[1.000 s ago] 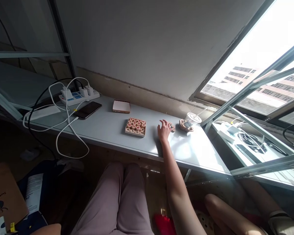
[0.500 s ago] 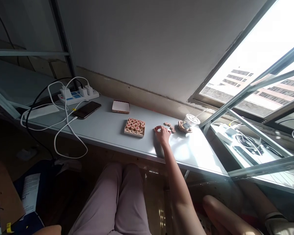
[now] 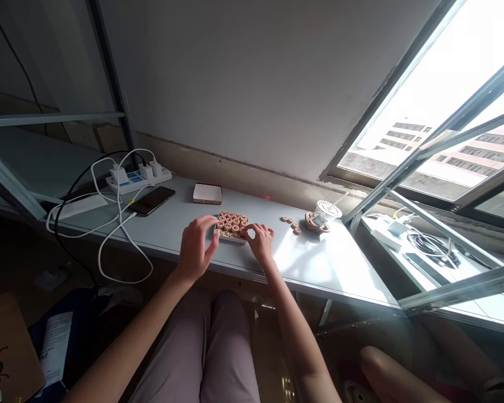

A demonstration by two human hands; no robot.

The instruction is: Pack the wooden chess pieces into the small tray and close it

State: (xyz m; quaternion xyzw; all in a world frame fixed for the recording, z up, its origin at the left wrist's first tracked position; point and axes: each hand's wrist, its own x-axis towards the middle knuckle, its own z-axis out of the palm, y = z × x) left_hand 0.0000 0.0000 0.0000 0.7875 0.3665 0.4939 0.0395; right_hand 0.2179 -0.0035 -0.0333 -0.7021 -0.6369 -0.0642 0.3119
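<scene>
Round wooden pieces with red and dark characters [image 3: 235, 219] stand in rows in a shallow box [image 3: 231, 240] on the grey table. My left hand [image 3: 196, 246] is at the box's left edge, thumb and fingers apart, holding nothing. At the box's right side is my right hand [image 3: 260, 242], its thumb and forefinger pinched together over the edge pieces; what lies between the fingertips is too small to make out. Several loose pieces [image 3: 291, 220] lie to the right of the box. The open box lid [image 3: 207, 193] rests behind it, white inside facing up.
A plastic cup with a straw [image 3: 327, 210] sits in a brown holder [image 3: 315, 225] at the right. A phone [image 3: 152, 200], a power strip [image 3: 140, 180] and looping white cables are on the left. Metal frame bars stand at both ends; a person's bare leg shows lower right.
My left hand has come into view at the box's left side. My right hand has moved left from near the loose pieces to the box. The view has shifted slightly.
</scene>
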